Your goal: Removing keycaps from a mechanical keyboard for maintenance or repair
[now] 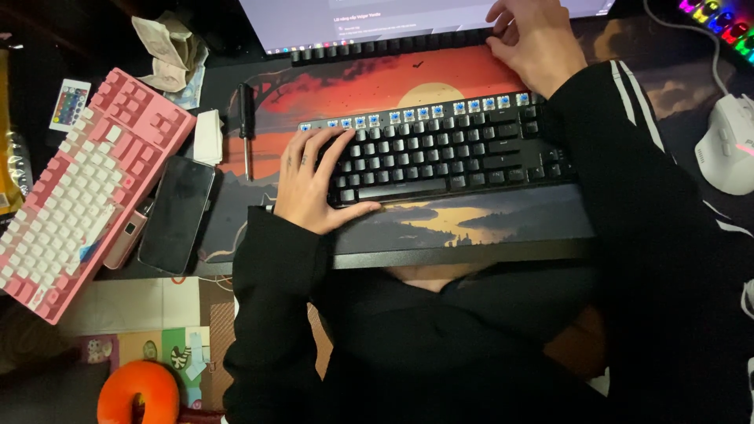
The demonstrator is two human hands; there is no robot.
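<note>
A black mechanical keyboard [448,149] lies on a desk mat with a red sunset picture [369,78]. Its top row has no keycaps, so blue switches show. My left hand [310,180] rests flat on the keyboard's left end, fingers spread over the keys and edge. My right hand [534,43] reaches past the keyboard to a row of loose black keycaps [393,45] lined up below the monitor [369,20]; its fingers are curled at the row's right end. Whether it pinches a keycap I cannot tell.
A pink and white keyboard [78,188] lies tilted at the left, with a black phone [177,212] beside it. A screwdriver [247,129] lies on the mat. A white mouse [730,145] sits at the right. Crumpled tissue [169,51] lies at the back left.
</note>
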